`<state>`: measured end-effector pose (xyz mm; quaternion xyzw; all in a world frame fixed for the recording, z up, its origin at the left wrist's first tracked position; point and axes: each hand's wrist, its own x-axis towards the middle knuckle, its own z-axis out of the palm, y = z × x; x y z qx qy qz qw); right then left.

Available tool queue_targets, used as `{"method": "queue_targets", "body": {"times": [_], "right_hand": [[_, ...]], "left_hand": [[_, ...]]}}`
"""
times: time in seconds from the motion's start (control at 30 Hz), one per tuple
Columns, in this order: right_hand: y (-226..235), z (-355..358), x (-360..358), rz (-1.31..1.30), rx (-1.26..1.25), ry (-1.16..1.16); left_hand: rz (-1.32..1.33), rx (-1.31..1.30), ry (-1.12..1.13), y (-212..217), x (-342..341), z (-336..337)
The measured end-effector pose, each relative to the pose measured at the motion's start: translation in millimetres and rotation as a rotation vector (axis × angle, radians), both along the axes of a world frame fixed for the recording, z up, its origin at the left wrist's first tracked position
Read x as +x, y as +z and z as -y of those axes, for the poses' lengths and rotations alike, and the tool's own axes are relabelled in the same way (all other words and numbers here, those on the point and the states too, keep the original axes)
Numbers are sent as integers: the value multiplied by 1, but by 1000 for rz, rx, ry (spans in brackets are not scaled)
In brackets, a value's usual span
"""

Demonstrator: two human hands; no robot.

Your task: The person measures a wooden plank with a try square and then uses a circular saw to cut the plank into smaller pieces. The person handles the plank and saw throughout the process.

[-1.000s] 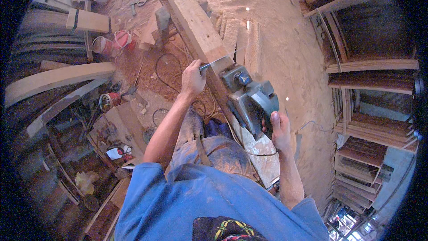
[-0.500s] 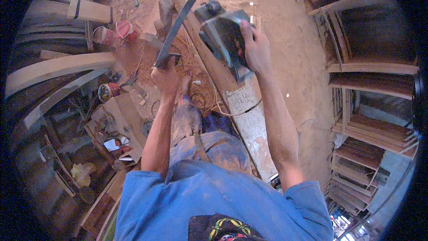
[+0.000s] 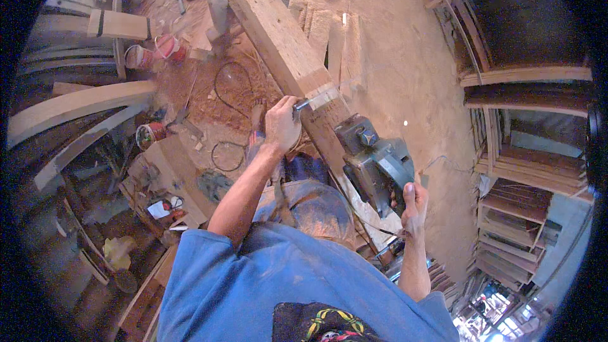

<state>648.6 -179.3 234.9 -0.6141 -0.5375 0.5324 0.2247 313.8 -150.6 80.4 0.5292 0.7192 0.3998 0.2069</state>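
Observation:
A long squared timber [image 3: 269, 22] runs from the far upper left down toward my right side. My left hand [image 3: 283, 120] is closed on a metal try square [image 3: 306, 105], whose shiny blade lies across the timber's top. Nearer to me, my right hand [image 3: 411, 206] grips the rear handle of a dark circular saw [image 3: 373, 164]. The saw is over the right part of the timber; whether it rests on the wood I cannot tell. Its body hides the timber beneath it.
Sawdust covers the floor [image 3: 405, 44], where boards [image 3: 345, 44] lie beyond the timber. Red buckets [image 3: 170, 46] stand at the far left near a curved wooden piece [image 3: 88, 104]. A cable [image 3: 218, 82] loops on the floor. Wooden frames and stacked boards [image 3: 525, 171] line the right side.
The try square, raised upright before, has come down across the timber as my left hand moved right. My right hand has drawn the circular saw nearer to me and rightward.

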Motion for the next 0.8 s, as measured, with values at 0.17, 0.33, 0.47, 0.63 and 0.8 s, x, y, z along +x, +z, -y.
{"method": "queue_targets", "body": {"times": [0.17, 0.33, 0.47, 0.63, 0.8], "right_hand": [[-5, 7, 10, 14, 57, -16], [-7, -2, -2, -43, 104, -21], [-6, -13, -12, -100, 108, 50], [-7, -20, -22, -114, 117, 71], [-5, -28, -50, -91, 163, 151]], "left_hand": [[-8, -13, 58, -9, 5, -5], [42, -81, 34, 6, 7, -4], [-20, -61, 50, -17, 11, -7], [-37, -37, 14, -15, 19, -6], [57, 65, -18, -24, 1, -3]]}}
